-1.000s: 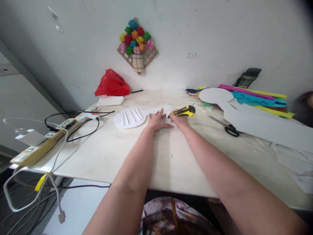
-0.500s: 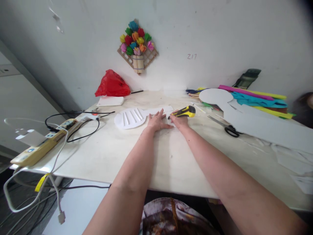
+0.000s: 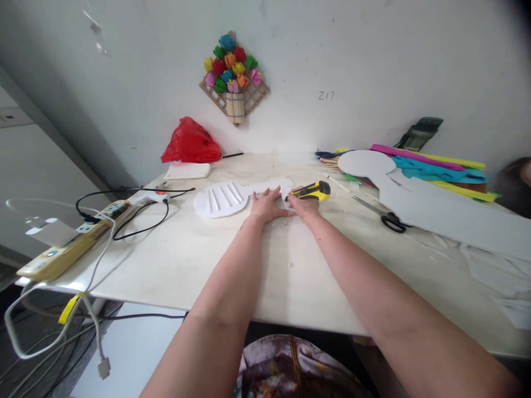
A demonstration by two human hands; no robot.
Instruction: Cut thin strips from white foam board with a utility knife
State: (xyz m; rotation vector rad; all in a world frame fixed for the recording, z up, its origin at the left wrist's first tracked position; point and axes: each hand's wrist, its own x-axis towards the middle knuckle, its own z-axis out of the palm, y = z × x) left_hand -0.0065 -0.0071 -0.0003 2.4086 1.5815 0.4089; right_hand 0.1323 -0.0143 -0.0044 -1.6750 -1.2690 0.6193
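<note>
Noted on tabletop [image 3: 199, 254]: white cutout [image 3: 226, 208], aligned lengthwise left to right, mainly left of the left hand [image 3: 266, 207], the nearer one, with fingers splayed. Noted in right hand [image 3: 305, 206]: yellow cutter [image 3: 317, 190], pinched near its front end.

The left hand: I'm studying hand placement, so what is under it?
A narrow white sheet shows just beyond the left hand, and pale tabletop on its near side. What lies directly beneath the hand is covered.

Your utility knife [image 3: 313, 191] shows yellow and black, the strip-lined cutout [image 3: 220, 200] at left white, the far-left bag [image 3: 191, 142] red, the right-hand scissors [image 3: 381, 211] black-handled.
</note>
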